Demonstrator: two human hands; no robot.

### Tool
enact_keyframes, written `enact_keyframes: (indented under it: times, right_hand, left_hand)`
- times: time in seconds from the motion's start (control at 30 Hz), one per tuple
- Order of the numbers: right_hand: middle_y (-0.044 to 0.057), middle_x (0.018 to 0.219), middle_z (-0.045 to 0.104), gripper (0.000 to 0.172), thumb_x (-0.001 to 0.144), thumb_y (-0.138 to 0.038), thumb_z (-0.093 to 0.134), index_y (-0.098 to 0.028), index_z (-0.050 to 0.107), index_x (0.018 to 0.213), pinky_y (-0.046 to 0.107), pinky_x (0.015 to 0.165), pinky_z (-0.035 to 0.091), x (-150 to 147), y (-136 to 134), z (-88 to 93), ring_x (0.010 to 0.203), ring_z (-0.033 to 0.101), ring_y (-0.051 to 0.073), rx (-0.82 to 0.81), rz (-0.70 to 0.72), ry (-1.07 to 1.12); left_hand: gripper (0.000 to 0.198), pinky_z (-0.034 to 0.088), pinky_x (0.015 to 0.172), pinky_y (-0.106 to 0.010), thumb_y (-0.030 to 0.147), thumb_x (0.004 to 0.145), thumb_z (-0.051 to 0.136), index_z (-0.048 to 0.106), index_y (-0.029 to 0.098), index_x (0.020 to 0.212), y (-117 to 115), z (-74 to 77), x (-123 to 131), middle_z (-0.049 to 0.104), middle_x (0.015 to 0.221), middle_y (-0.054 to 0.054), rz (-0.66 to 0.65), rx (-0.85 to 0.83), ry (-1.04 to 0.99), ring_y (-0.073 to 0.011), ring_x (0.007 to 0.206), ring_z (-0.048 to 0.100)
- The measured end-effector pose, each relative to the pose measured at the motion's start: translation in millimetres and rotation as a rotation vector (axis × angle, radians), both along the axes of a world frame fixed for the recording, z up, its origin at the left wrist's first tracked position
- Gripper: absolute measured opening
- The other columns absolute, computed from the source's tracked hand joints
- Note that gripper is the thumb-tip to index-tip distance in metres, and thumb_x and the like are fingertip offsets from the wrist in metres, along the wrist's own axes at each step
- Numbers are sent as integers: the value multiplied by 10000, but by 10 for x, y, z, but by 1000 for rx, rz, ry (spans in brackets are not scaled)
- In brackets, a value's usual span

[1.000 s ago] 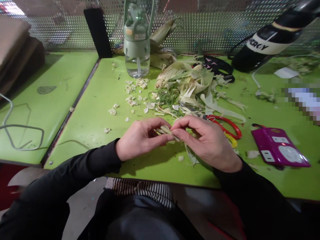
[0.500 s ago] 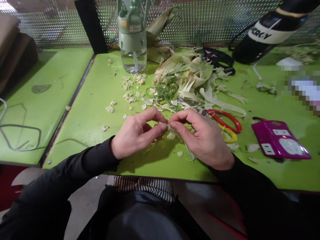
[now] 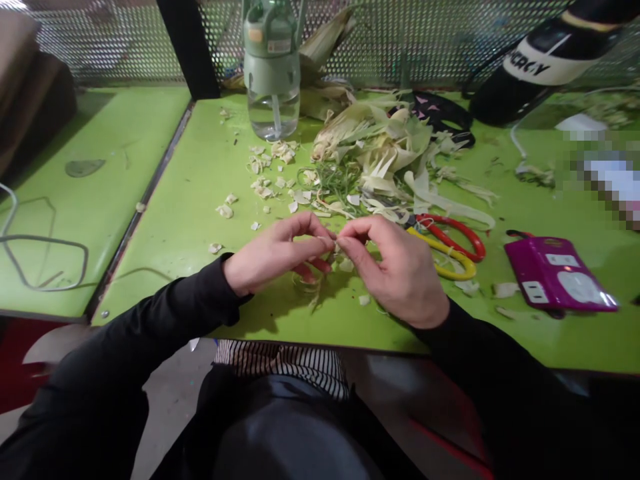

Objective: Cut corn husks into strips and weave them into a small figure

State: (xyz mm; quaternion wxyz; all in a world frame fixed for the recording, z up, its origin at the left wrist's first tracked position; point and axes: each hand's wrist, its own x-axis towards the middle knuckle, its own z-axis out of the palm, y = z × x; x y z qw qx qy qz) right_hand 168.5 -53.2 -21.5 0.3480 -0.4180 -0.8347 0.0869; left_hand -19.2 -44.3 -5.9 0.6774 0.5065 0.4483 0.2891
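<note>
My left hand and my right hand meet fingertip to fingertip just above the table. Both are closed in a pinch on a thin pale strip of corn husk, whose loose end curls below the left fingers. The exact spot where they grip it is mostly hidden by the fingertips. Beyond them lies a heap of torn corn husks, with thin green strands at its near side. Scissors with one red and one yellow handle lie to the right of my right hand.
Small cut husk bits are scattered on the green table. Behind them stands a clear-and-green water bottle. A purple socket block lies right, a black bottle stands far right. A mesh panel closes the back.
My fingers have shifted on the husk strip, and its loose end now hangs in a curl under the left hand instead of under the right. The view has moved slightly.
</note>
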Motion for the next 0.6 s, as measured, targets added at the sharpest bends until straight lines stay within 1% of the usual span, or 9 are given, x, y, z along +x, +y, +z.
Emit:
enact_keyframes:
  times: [0.1,0.2,0.23,0.3,0.33,0.4,0.5,0.6]
  right_hand:
    - [-1,749,661,57,935,-258,598,-229,600,886,274,589,500,10,24,11,625,591,136,-119,-25,85]
    - [-1,792,687,45,928,-261,616,-218,627,916,258,613,522,16,29,10,660,620,125,-225,-10,186]
    - [5,827,701,61,929,-271,619,-216,638,948,258,630,534,19,27,11,688,637,127,-267,1,223]
    - [21,904,720,147,910,-298,653,-209,649,1027,272,675,561,26,23,14,752,668,140,-323,13,279]
    - [27,925,722,181,893,-304,676,-205,652,1043,284,699,569,30,22,15,773,676,147,-323,6,291]
    - [24,911,723,173,868,-299,709,-204,664,1005,301,727,574,38,23,17,772,676,152,-291,-24,276]
    - [9,833,714,99,874,-298,703,-214,666,912,288,677,561,48,31,18,704,656,139,-270,-54,245]
    - [9,831,711,92,886,-304,689,-219,660,910,284,650,549,56,42,29,698,653,142,-276,-43,248]
  left_hand:
    - [223,518,515,-203,225,809,720,528,153,897,-10,-50,22,633,751,16,23,124,-13,-87,574,636]
    - [226,558,574,-195,228,799,743,543,139,858,0,-97,31,647,743,14,64,171,-54,-87,614,667]
    - [219,572,604,-196,224,801,743,549,136,852,7,-108,29,651,735,14,75,178,-67,-87,630,675]
    - [218,588,641,-201,225,805,745,554,131,852,18,-124,20,658,728,13,105,197,-85,-88,650,686]
    - [225,594,650,-206,233,806,749,554,131,850,20,-128,15,661,729,12,126,210,-92,-89,654,690]
    - [252,602,658,-218,260,800,763,552,130,845,11,-132,11,666,735,7,161,243,-97,-96,657,696]
    - [321,604,648,-230,319,762,807,561,129,843,-27,-126,24,676,738,-3,192,287,-76,-112,660,702]
    - [341,602,647,-230,337,746,821,564,132,836,-62,-120,47,689,753,-10,231,296,-88,-118,669,704]
